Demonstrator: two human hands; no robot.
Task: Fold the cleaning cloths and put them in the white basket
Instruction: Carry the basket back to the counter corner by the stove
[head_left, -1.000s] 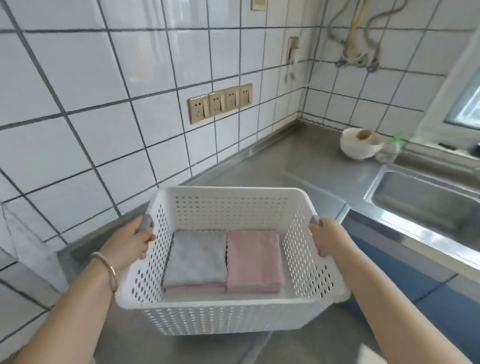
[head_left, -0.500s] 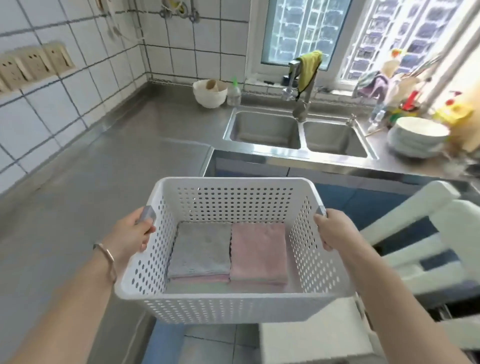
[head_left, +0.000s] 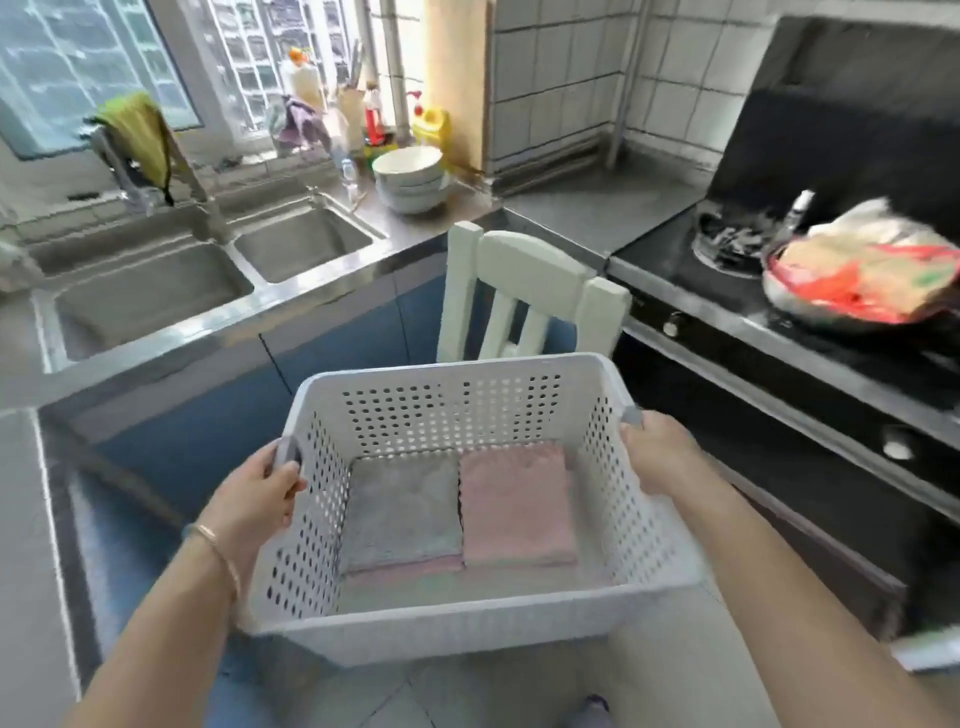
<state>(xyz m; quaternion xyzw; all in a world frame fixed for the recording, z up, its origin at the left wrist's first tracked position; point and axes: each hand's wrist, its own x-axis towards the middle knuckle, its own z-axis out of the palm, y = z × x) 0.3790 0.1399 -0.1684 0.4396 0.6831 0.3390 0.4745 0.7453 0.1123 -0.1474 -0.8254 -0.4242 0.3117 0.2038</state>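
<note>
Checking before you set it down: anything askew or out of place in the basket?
Nothing stands out. The grey cloth and pink cloth lie folded flat, side by side, in the white basket, held by left hand and right hand.

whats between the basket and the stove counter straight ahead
In the head view, a white chair stands there, its backrest rising just beyond the far rim of the white basket, in front of the blue cabinets and the stove.

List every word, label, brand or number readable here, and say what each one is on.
None can be read.
Bottles on the windowsill: labels too blurred.
Yellow container: no legible print.
Packaging in the pan: red and green print, smeared by motion.
White basket, cloths, stove knobs: no markings visible.
</note>
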